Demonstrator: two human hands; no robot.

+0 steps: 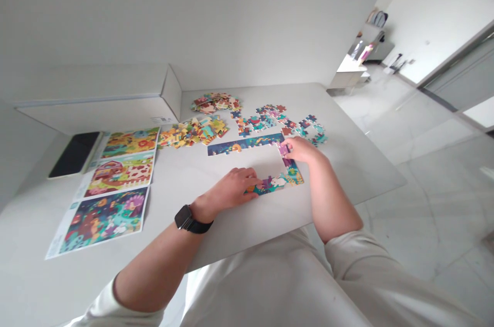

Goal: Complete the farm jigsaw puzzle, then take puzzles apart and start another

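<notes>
A partly joined jigsaw puzzle (247, 144) lies on the table, its top, right and bottom edges connected around a bare middle. My left hand (235, 188) rests over the left end of the bottom strip, fingers loosely stretched out and touching the pieces. At the upper right side, my right hand (303, 150) has its thumb and fingers closed on a purple puzzle piece (284, 150), partly hidden by the fingertips. Loose dark and teal puzzle pieces (266, 117) are spread just beyond the top strip.
Piles of yellow pieces (193, 131) and mixed pieces (216, 102) lie farther back. Printed picture sheets (111, 213) are at the left, beside a phone (75, 154). A white box (100, 105) stands against the wall. The table's edge (370, 195) runs along the right.
</notes>
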